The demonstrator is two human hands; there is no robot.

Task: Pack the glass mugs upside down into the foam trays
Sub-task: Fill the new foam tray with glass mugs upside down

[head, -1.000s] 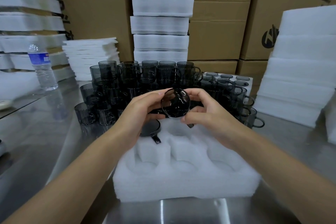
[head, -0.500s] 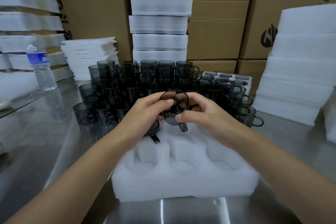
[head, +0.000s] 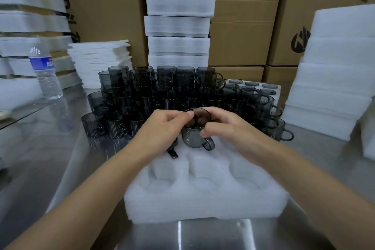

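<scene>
– Fingers [head: 180, 116] of my left hand [head: 162, 128] and right hand [head: 229, 130] grip the mug [head: 192, 138] mid-frame, above the foam tray [head: 203, 205].
– I'd keep its mouth down and level, then lower gently, no forcing.

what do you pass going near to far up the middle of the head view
foam tray → held glass mug → cluster of glass mugs → tall foam stack → cardboard boxes
</scene>
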